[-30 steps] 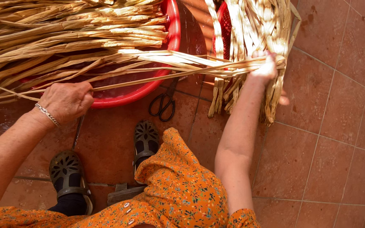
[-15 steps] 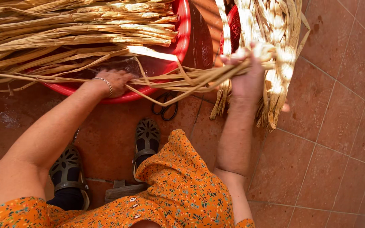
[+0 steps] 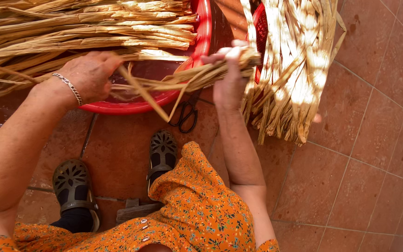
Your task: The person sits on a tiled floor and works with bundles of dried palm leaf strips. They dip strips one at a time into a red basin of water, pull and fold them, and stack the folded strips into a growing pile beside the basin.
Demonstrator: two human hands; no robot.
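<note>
The right hand is closed in a fist around one end of a small bundle of pale, flat dried straw strips, fingers curled tightly over the top so that the knuckles face the camera. The bundle runs sideways from that fist towards the left hand, passing just above the near rim of a round red plastic basin. The left hand is partly curled, fingers bent down onto the loose end of the same strips — whether it pinches them or only presses on them cannot be told, since the fingertips are hidden. A thin silver chain bracelet sits on its wrist. A few strips hang free from the bundle and slant down towards the reddish-brown tiled floor.

More long dried straw stalks lie heaped across the basin. To the right, a thick sheaf of wide, pale dried leaf strips drapes down over a second red container. A pair of black-handled scissors lies on the tiles just below the basin — between the two hands.
</note>
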